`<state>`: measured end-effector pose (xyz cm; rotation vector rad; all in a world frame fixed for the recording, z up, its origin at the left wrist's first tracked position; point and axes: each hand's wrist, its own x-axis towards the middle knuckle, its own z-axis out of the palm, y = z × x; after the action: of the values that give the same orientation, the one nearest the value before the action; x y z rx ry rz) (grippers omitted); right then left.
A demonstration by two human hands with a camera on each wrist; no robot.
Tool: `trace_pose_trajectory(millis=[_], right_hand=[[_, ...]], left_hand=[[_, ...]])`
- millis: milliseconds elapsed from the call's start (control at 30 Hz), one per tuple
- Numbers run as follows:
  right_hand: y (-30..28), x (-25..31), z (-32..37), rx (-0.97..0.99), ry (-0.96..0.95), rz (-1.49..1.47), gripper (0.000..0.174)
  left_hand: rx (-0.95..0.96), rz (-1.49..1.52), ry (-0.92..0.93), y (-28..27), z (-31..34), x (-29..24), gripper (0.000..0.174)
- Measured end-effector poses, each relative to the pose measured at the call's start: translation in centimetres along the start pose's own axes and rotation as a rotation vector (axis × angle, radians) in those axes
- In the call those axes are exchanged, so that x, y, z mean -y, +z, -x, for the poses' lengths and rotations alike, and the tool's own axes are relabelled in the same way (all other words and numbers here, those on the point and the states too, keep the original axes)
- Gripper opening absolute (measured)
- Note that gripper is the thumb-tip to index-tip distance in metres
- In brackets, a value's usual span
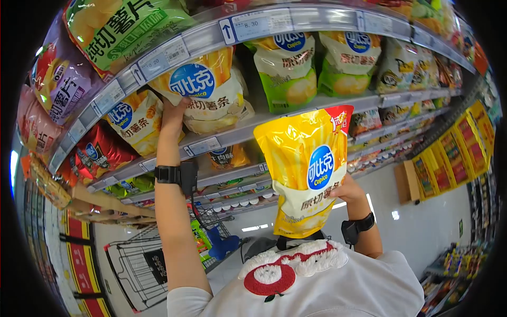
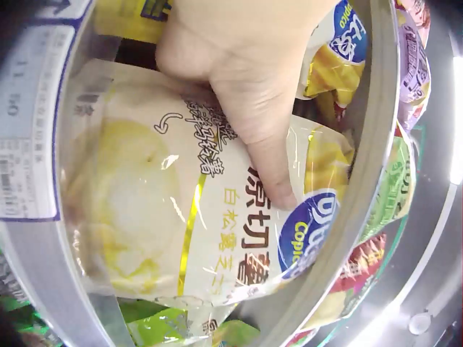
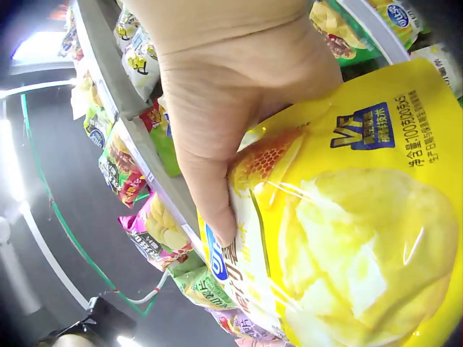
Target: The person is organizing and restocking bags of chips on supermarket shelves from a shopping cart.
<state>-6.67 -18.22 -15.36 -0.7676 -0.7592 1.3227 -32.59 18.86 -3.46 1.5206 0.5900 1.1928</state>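
In the head view, my left hand (image 1: 173,113) reaches into the shelf at the side of a cream and orange bag of chips (image 1: 211,112) with a blue label. The left wrist view shows the left thumb lying across the front of this cream bag (image 2: 137,202), its other fingers hidden. My right hand (image 1: 349,191) holds up a bright yellow bag of chips (image 1: 288,153) by its side, in front of my chest. Seen from the right wrist, the thumb of that hand (image 3: 224,108) presses on the face of the yellow bag (image 3: 354,238).
Other chip bags line the shelf, including green and white ones (image 1: 288,68) and a red one (image 1: 100,150). A price rail (image 1: 253,24) curves above the left hand. Below stand a shopping cart (image 1: 137,264) and, at the right, a yellow display rack (image 1: 454,153).
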Motion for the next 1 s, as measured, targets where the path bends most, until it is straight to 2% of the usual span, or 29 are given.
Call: trace_pose_trajectory(millis=[33,67,133,333,500,633,733,767,867,900,1000], right_hand=[[-0.4,0.8,-0.6,0.026,0.050,0.023,0.084],[-0.5,1.5,-1.1,0.021,0.071,0.051,0.086],[-0.9,2.1,-2.1,0.054,0.093,0.072,0.087],[-0.7,1.9,-3.7,0.156,0.102,0.045,0.087],[-0.5,1.4,-4.6,0.238,0.130,0.097,0.088],[-0.3,0.7,-5.1,0.245,0.131,0.091,0.089],[1.1,0.7,-5.5,0.224,0.135,0.075,0.089],[1.6,0.7,-5.7,0.221,0.129,0.078,0.089],[2.7,0.6,-6.2,0.198,0.074,0.129,0.087],[3.1,0.6,-6.2,0.187,0.071,0.134,0.087],[3.5,-0.1,-6.1,0.144,0.056,0.136,0.085]], left_hand=[[0.003,-0.017,-0.023,-0.2,-0.3,0.4,0.065],[0.001,0.015,-0.022,-0.5,-0.5,0.7,0.062],[0.003,0.092,-0.024,0.1,-0.3,0.8,0.057],[0.056,0.044,-0.025,2.0,-0.5,0.3,0.050],[0.143,-0.053,-0.016,6.6,-0.9,0.2,0.054],[0.147,-0.081,-0.076,7.6,-0.9,-0.4,0.057],[0.129,-0.167,-0.021,7.5,-0.7,-0.9,0.063],[0.200,-0.166,-0.052,7.2,-0.5,-1.5,0.069],[0.192,-0.032,0.055,5.3,-1.5,1.2,0.074],[0.177,0.191,-0.003,4.5,-2.4,0.9,0.069],[0.150,0.467,0.053,5.1,-3.0,-0.4,0.083]])
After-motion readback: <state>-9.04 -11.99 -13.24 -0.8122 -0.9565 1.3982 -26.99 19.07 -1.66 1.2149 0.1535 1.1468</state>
